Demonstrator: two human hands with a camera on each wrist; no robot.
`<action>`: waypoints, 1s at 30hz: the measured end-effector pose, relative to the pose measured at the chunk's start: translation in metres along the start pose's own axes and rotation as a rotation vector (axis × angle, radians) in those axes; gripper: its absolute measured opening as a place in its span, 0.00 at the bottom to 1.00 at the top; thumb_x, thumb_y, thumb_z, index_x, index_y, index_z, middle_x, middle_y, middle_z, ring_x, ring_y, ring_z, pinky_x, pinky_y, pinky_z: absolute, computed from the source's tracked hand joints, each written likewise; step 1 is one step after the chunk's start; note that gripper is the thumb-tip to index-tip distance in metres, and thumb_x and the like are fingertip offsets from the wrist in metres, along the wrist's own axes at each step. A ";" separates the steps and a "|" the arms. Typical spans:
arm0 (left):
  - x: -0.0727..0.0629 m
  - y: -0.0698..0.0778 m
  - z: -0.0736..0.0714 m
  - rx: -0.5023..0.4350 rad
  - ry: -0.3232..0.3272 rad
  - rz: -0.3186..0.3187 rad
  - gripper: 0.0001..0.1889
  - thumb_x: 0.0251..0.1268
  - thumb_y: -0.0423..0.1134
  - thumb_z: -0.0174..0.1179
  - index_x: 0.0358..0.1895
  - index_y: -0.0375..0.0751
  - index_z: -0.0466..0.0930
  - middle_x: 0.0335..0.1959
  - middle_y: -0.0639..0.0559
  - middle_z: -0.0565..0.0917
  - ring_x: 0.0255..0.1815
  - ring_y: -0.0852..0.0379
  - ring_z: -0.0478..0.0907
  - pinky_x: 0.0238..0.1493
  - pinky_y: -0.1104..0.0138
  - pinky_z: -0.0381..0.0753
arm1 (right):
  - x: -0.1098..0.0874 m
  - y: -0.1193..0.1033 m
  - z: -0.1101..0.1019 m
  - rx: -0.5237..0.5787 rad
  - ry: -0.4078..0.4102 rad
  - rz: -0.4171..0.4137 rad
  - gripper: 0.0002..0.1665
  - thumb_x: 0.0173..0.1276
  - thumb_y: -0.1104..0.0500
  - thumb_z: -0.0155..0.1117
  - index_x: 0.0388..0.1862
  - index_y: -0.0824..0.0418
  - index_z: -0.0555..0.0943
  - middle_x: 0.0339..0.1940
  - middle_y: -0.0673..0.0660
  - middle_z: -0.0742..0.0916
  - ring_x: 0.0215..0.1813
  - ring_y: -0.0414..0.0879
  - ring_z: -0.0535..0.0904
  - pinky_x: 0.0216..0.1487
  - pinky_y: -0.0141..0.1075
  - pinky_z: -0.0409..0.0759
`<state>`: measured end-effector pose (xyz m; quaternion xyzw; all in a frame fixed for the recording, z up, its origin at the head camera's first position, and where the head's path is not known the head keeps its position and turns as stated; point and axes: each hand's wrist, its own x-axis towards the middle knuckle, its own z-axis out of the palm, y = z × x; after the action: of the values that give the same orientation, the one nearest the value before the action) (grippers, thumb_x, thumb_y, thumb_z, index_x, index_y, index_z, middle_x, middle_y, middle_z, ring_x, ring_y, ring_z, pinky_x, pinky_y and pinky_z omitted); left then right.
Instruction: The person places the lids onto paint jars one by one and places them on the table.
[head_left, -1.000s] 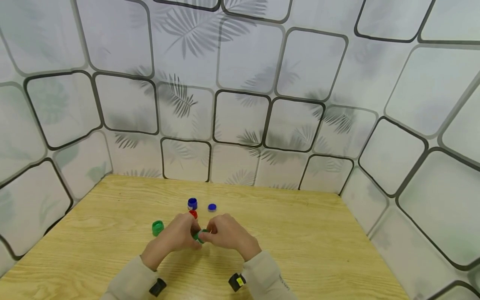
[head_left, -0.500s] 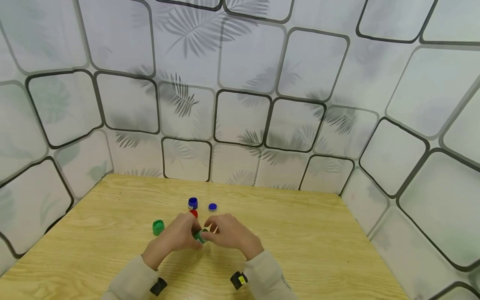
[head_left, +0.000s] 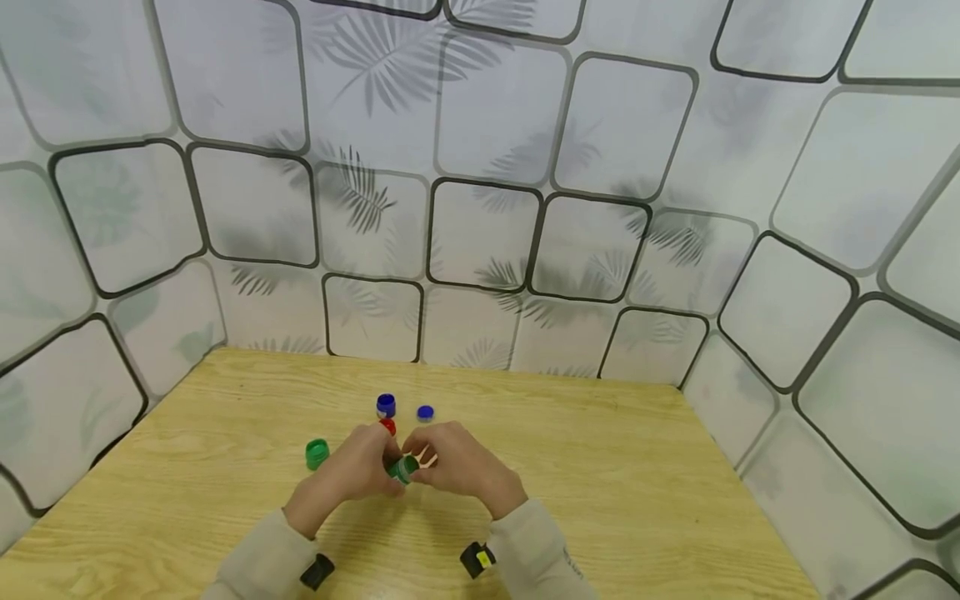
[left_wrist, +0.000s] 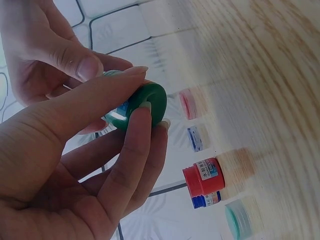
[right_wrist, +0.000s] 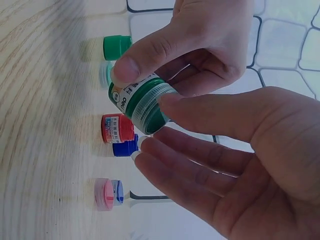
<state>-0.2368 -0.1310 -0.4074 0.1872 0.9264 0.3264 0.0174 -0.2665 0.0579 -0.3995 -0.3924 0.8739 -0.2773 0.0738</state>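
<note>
My left hand [head_left: 360,467] grips a small green paint jar [right_wrist: 142,100], thumb on its labelled side and fingers round its base [left_wrist: 155,102]. The jar lies tilted on its side, its clear ribbed cap [right_wrist: 152,110] facing my right hand [head_left: 461,467]. In the right wrist view my right thumb [right_wrist: 185,107] touches the cap's edge, while the other fingers are extended and spread below it. Both hands are held over the table.
On the wooden table [head_left: 585,467] stand a second green jar [head_left: 317,454], a red jar [right_wrist: 117,128] and a blue jar [head_left: 386,406]. Loose caps lie near them: blue [head_left: 425,412], red [left_wrist: 189,104] and green [left_wrist: 237,220]. Patterned fabric [head_left: 480,233] surrounds the table.
My right fingers have loosened and spread away from the cap, so more of the jar's capped end shows. My left hand keeps its hold with little movement.
</note>
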 end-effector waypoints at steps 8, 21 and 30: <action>0.001 0.000 -0.001 -0.014 -0.001 -0.013 0.10 0.44 0.28 0.81 0.29 0.36 0.88 0.21 0.55 0.85 0.23 0.60 0.75 0.27 0.69 0.76 | 0.002 0.002 0.001 -0.003 -0.001 -0.024 0.15 0.64 0.67 0.75 0.50 0.59 0.88 0.48 0.53 0.91 0.46 0.39 0.87 0.47 0.26 0.85; 0.001 -0.002 0.000 -0.036 -0.013 -0.023 0.10 0.44 0.29 0.81 0.29 0.37 0.88 0.22 0.54 0.85 0.24 0.60 0.76 0.29 0.68 0.79 | 0.002 0.000 0.002 -0.020 -0.007 -0.014 0.12 0.66 0.65 0.74 0.48 0.60 0.88 0.45 0.53 0.92 0.41 0.36 0.86 0.42 0.21 0.81; 0.002 0.000 0.002 -0.055 -0.039 -0.026 0.09 0.44 0.28 0.80 0.29 0.37 0.88 0.22 0.54 0.86 0.24 0.59 0.76 0.28 0.68 0.78 | 0.000 -0.002 0.002 -0.050 -0.013 0.020 0.13 0.66 0.64 0.75 0.49 0.59 0.88 0.45 0.52 0.92 0.39 0.33 0.86 0.41 0.20 0.80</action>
<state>-0.2381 -0.1291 -0.4082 0.1811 0.9189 0.3476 0.0448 -0.2647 0.0565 -0.4002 -0.3870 0.8841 -0.2519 0.0723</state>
